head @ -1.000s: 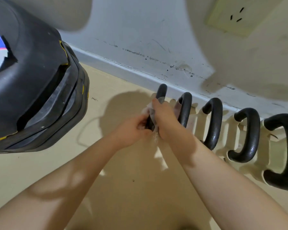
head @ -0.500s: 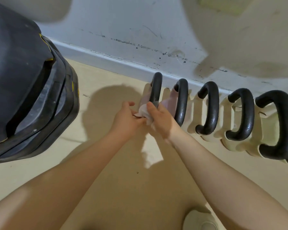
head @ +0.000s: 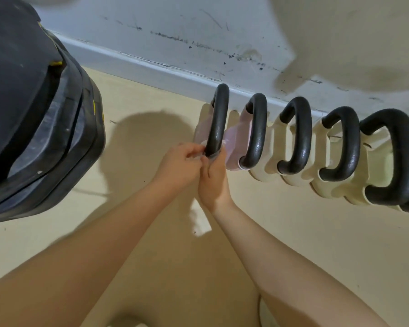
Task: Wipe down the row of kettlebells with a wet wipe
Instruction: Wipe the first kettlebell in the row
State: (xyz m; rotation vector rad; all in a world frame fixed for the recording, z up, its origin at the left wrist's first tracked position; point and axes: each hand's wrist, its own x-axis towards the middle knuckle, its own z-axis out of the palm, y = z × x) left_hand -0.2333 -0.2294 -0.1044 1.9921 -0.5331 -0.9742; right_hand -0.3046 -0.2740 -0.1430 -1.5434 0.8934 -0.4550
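A row of several kettlebells with black handles stands along the wall. The leftmost kettlebell [head: 219, 114] and the one beside it [head: 257, 128] have pink bodies; the others [head: 295, 135] are cream. Both hands meet at the near end of the leftmost handle. My left hand [head: 180, 166] pinches the white wet wipe [head: 204, 155], which is mostly hidden between the hands. My right hand [head: 214, 178] grips the wipe round the base of that handle.
A stack of black weight plates [head: 40, 114] fills the left side. The white skirting board [head: 151, 67] and scuffed wall run behind the kettlebells. Beige floor [head: 305, 232] spreads in front, with my shoe tip [head: 265, 310] at the bottom edge.
Both hands slid down the leftmost handle from its middle to its near base, taking the wipe along. The camera dipped closer.
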